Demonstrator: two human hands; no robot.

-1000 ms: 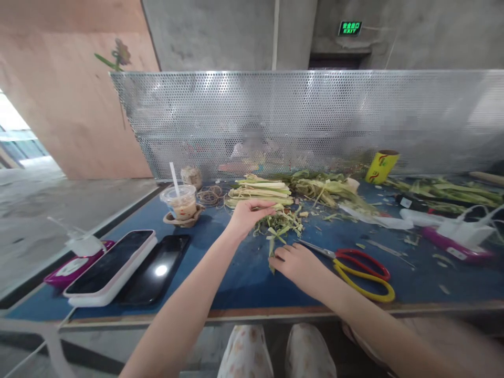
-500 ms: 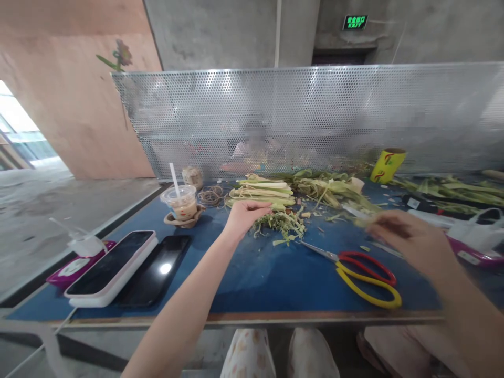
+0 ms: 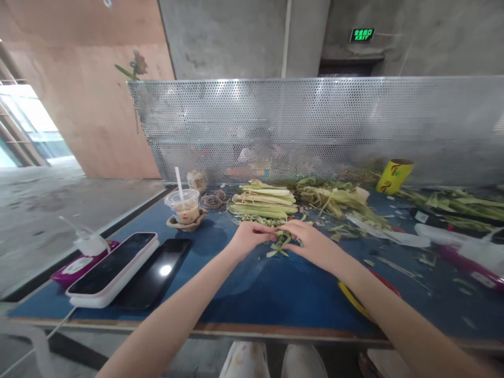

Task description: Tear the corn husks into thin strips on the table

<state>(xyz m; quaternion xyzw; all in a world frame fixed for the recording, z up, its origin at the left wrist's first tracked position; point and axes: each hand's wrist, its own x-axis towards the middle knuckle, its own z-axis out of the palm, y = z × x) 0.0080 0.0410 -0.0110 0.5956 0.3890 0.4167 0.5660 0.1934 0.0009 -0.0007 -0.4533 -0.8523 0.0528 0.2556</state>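
Over the middle of the table, my left hand [image 3: 252, 237] and my right hand [image 3: 309, 242] meet fingertip to fingertip. Both are closed in a pinch; what lies between the fingers is too small to make out. Beneath them is a heap of thin green plant scraps [image 3: 279, 251], partly covered by the hands. Just behind lies a stack of pale green husk strips [image 3: 263, 200]. My right forearm crosses over the scissors [image 3: 352, 298], leaving parts of the yellow and red handles visible.
Left on the blue table [image 3: 244, 299] are a plastic drink cup [image 3: 186, 207] in a cardboard holder, a twine coil [image 3: 214, 199] and two phones [image 3: 114, 262]. Loose husks [image 3: 334, 198] and a yellow tube [image 3: 394, 176] lie right. A perforated metal screen [image 3: 220, 121] stands behind.
My right hand has moved left from the husks on the right to meet my left hand. The left hand has shifted slightly right and nearer. My right forearm now covers much of the scissors.
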